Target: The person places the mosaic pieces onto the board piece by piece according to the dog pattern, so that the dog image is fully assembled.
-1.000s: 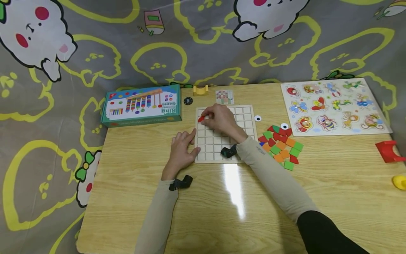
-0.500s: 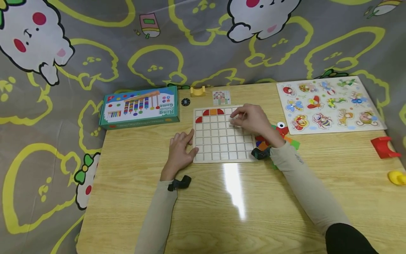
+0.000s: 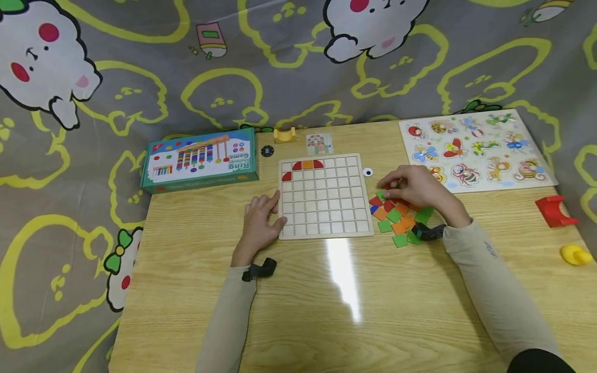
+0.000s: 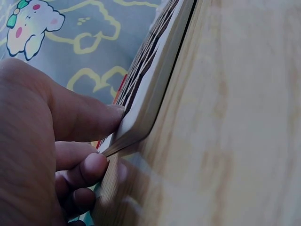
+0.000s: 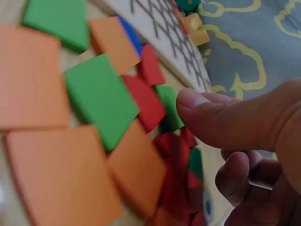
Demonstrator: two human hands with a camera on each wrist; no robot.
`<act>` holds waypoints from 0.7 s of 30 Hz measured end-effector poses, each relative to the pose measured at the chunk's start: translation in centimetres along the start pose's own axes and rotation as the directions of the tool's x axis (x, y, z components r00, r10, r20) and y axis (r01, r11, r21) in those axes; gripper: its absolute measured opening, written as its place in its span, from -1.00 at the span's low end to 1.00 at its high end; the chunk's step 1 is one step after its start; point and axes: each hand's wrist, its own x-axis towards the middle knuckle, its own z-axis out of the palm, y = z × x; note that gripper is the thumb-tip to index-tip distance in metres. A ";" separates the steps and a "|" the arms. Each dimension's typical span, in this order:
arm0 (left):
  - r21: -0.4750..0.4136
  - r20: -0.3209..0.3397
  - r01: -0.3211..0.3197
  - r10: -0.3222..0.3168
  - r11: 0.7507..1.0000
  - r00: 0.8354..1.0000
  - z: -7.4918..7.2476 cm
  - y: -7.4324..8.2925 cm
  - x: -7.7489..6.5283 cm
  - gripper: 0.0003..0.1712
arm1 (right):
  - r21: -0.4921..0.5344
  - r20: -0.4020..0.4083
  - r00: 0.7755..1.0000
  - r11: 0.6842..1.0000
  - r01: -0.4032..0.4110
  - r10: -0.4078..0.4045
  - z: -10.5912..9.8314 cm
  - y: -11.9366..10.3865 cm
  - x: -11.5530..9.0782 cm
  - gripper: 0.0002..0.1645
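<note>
A pale wooden grid board (image 3: 326,205) lies on the table. Three red rounded tiles and an orange square tile (image 3: 308,164) sit in its upper left cells. Against the board's left side rests my left hand (image 3: 261,223); in the left wrist view its thumb (image 4: 89,117) touches the board's rim near a corner, other fingers bent beside it. My right hand (image 3: 415,186) hovers over loose tiles, a green square tile (image 5: 101,101) among several orange, red and blue ones. Thumb and fingers are loosely bent, with no tile visible between them; contact with the pile cannot be made out.
A boxed ring game (image 3: 200,160) stands at the back left. Behind the board lie a black disc (image 3: 267,151), a yellow block (image 3: 284,135) and a picture card (image 3: 319,144). An insect puzzle board (image 3: 480,150) lies right, with a red block (image 3: 555,211) and yellow piece (image 3: 576,255).
My right hand has let go of a red tile in the board's left column and moved right, over the pile. The left hand stays at the board's edge.
</note>
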 end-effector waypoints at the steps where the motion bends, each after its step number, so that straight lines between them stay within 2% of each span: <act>1: -0.003 -0.002 0.000 0.000 1.000 1.000 0.0 0.0 0.0 -0.20 | 0.000 0.007 1.000 1.000 0.002 -0.002 0.1 0.1 -0.1 -0.78; 8: -0.009 -0.002 0.001 -0.001 1.000 1.000 0.0 -0.2 0.0 -0.21 | -0.032 0.014 1.000 0.999 -0.013 0.013 0.3 0.3 -0.3 -0.77; 14: -0.016 -0.010 -0.013 0.013 1.000 1.000 -0.1 -0.1 0.0 -0.21 | -0.056 0.028 1.000 0.998 0.006 -0.004 0.1 0.0 -0.2 -0.81; 21: -0.009 -0.004 -0.006 0.005 1.000 1.000 -0.1 -0.1 0.0 -0.20 | -0.027 0.034 0.998 0.998 -0.053 0.054 0.0 -0.1 -0.1 -0.86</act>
